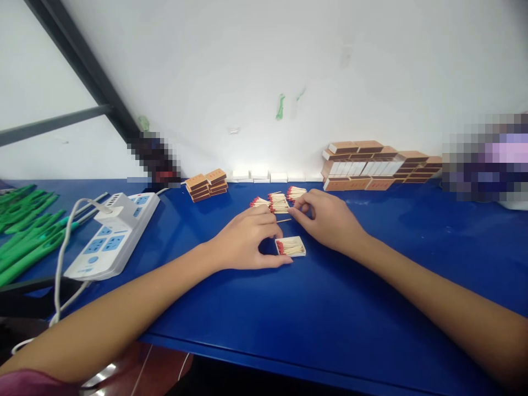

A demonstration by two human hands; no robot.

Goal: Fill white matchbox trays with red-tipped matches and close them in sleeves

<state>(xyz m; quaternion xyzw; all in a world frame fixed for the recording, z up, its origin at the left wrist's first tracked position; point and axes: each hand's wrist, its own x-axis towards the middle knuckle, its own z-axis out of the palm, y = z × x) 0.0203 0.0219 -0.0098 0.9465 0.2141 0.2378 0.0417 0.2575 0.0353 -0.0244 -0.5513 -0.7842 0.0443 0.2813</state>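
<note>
An open white matchbox tray filled with red-tipped matches lies on the blue table. My left hand curls around the tray's left end, thumb along its near side. My right hand reaches over the table just behind the tray, fingers pinched near a single loose match. Loose bundles of matches lie just beyond both hands.
Stacks of brown matchboxes line the wall at the back right, a smaller stack at the back left, white empty trays between them. A white power strip with cables lies left, beside green plastic pieces.
</note>
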